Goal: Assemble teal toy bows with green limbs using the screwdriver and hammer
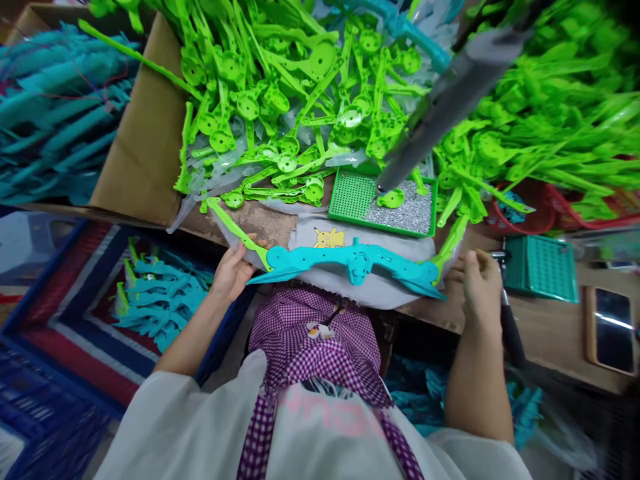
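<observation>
A turquoise bow-shaped plastic part (320,260) lies across the pale cloth at the table's front edge, with a lime-green arm at each end. My left hand (233,272) is closed on the left green arm (243,237), thumb and fingers pinching it. To the right, my right hand (481,283) is beside the right green arm (453,243), its fingers curled together; what they hold, if anything, is too small to make out. A hammer-like tool with a black handle (510,327) lies just right of that hand.
A dark screwdriver-like tool (450,100) hangs above a green tray (345,197) of small metal pieces. Behind are heaps of green parts (320,60). A cardboard box (145,127) stands at left, a crate (50,267) below. A turquoise basket (545,267) and a phone (613,327) are right.
</observation>
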The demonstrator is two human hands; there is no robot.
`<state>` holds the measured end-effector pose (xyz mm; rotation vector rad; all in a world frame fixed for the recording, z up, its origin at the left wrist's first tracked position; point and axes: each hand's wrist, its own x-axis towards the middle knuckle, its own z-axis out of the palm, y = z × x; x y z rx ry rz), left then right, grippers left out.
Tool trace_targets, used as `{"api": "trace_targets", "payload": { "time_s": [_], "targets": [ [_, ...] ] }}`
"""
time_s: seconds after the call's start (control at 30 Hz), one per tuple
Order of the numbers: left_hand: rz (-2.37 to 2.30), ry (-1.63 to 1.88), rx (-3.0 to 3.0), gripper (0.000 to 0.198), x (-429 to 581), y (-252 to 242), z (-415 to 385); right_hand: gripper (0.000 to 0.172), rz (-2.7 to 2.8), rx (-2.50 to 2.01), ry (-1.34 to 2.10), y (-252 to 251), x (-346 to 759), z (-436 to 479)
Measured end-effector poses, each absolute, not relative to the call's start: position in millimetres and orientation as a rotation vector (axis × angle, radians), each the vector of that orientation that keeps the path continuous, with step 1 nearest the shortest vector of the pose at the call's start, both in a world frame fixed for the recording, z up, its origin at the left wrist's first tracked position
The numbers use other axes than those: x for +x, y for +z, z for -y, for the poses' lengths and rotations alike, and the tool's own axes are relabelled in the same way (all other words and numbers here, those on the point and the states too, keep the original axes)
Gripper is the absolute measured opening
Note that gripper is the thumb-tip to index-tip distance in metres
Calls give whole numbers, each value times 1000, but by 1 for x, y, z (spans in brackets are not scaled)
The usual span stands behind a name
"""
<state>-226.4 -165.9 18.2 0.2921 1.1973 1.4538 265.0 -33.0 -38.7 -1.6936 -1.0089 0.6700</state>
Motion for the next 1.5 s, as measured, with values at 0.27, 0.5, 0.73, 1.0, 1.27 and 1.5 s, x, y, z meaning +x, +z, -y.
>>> {"api": "trace_targets", "payload": {
  "time_s": [0.27, 0.5, 0.73, 1.0, 1.27, 1.5],
  "targets": [
    [-1243, 1484, 356, 41, -227, 7, 151, 44, 709, -1732, 1030, -22, 241, 4],
    [-1296, 1445, 434, 27, -243, 16, 128, 43, 685, -1495, 944, -5, 231, 11],
    [-1935, 2046, 742, 35, -191, 25, 143, 47, 657, -1390, 949, 34, 232, 20],
    [-839, 640, 498, 49, 31, 20, 121, 47, 676, -1383, 932, 46, 233, 7],
    [-875, 866, 230, 24, 93, 37, 91, 49, 636, -1378, 853, 56, 240, 13],
    [-938, 921, 203, 35, 92, 40, 88, 43, 515, -1303, 598, 43, 229, 30]
  ]
}}
